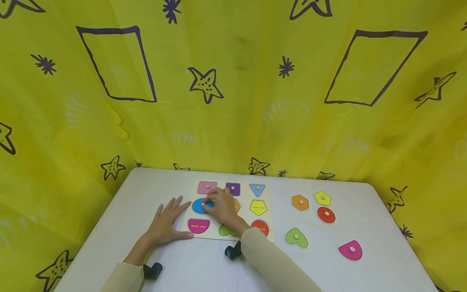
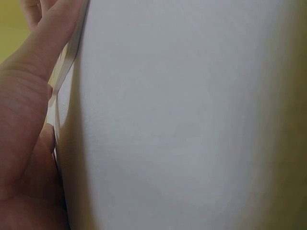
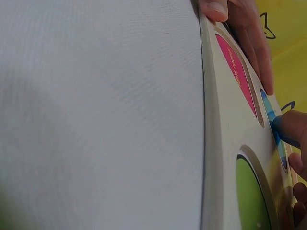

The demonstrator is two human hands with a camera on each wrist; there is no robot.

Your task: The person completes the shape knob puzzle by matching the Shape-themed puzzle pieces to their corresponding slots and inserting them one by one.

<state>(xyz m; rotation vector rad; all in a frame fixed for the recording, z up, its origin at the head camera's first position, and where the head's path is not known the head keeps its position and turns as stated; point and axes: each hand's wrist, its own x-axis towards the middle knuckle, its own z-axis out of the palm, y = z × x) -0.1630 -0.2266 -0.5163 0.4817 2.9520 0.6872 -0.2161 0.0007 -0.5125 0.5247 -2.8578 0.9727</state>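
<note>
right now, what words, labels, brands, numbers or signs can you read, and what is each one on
"Half round": pink slot, upside down in the head view.
"Pentagon": yellow slot, also upside down.
"Circ": red slot, the rest unreadable.
Orange slot: lettering mostly hidden by the right hand.
No brand or number is legible.

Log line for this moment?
right hand: pinches blue oval by knob | left hand: touches board | loose on table: orange hexagon, yellow pentagon, red circle, green heart, pink half-round
</note>
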